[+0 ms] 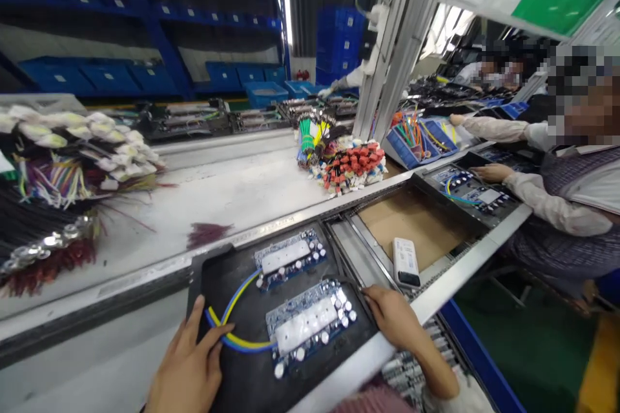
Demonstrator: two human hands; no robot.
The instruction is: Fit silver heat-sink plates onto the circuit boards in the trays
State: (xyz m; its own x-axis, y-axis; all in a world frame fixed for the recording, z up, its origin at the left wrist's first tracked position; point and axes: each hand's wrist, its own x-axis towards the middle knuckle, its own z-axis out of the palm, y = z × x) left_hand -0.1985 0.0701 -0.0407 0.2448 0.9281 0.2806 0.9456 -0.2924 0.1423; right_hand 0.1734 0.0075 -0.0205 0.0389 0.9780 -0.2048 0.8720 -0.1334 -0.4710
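A black tray (242,374) lies in front of me with two blue circuit boards in it. The upper circuit board (285,257) and the lower circuit board (310,326) each carry a pale metal plate and round silver capacitors. Yellow and blue wires (242,341) run from both boards and cross near the tray's left side. My left hand (186,364) is at that side with fingers spread, one along the tray's edge and another touching the wires at their crossing. My right hand (394,316) grips the tray's right edge, its fingertips partly hidden.
Cable bundles (72,161) lie at left and red connectors (353,164) ahead on the white bench (232,174). A white handheld device (405,261) rests on the rail by a cardboard sheet (411,216). At right, a co-worker's hand (494,173) touches another tray (498,210).
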